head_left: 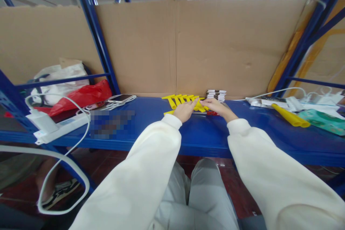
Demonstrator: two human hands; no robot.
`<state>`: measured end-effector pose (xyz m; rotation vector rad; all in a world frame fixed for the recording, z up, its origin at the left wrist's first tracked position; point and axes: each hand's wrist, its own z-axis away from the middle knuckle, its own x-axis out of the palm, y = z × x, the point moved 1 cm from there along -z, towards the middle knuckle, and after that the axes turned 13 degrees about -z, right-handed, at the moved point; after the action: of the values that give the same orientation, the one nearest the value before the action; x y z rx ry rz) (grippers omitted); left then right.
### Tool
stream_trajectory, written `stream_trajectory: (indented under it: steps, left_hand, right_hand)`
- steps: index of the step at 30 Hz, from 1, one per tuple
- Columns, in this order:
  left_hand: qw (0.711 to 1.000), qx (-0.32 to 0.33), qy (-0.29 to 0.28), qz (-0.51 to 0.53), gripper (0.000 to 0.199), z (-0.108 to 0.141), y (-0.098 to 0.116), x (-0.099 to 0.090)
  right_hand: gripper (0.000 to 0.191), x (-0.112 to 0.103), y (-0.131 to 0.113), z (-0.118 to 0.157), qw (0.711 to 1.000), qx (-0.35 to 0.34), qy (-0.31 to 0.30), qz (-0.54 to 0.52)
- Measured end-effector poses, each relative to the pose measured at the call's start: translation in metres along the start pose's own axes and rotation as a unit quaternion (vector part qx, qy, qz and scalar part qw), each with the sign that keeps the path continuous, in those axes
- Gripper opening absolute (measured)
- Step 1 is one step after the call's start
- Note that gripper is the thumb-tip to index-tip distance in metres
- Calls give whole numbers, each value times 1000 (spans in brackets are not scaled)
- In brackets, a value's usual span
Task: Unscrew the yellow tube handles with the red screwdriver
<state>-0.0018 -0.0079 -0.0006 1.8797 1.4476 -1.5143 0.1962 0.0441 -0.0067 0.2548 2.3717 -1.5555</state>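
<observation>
Several yellow T-shaped pieces [171, 102] lie in a row on the blue shelf [151, 122], near the cardboard back wall. My left hand [185, 110] rests at the front of the row, fingers pointing toward its right end. Coming from the right, my right hand [215, 105] has its fingertips on the yellow pieces there, close to my left fingertips. Whether either hand grips a piece is too small to make out. Just behind my right hand stands a stack of small white and dark packets [216, 95]. Something red [212, 113] lies under my right hand.
On the left are a white power strip [63, 128] with a looping cable, a phone [121, 97] and a red bag [83, 97]. A yellow tube [291, 115], a green packet [323, 121] and white adapters lie right. A person's shoe [61, 192] shows below left.
</observation>
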Motion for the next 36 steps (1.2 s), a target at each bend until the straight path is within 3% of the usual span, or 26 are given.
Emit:
stream_trajectory:
  steps: [4,7,12,16,19,29,36]
  left_hand:
    - [1000,-2,-4,6,72,0,1,-1]
    - [1000,-15,-10,9,79,0,1,-2]
    - [999,-40,-24,14,78,-1,-2,-1]
    - [999,-36,-13,20,76,-2,-3,1]
    - [1000,-18,0,23,74,-2,-3,2]
    - [997,7,53,50,53,-1,-3,2]
    - [993,-21,88,74,48,-3,-6,3]
  right_hand:
    - [28,10,-5,8,999,16,-41,-31]
    - [22,15,-8,9,996,41,-3,-75]
    - [22,9,-3,1,972,67,147,-172]
    - [25,-10,1,-2,932,75,296,-196]
    - [21,-20,3,-1,900,90,363,-224]
    - [6,-33,6,2,834,134,424,-327]
    - [3,-36,4,4,826,110,420,-361]
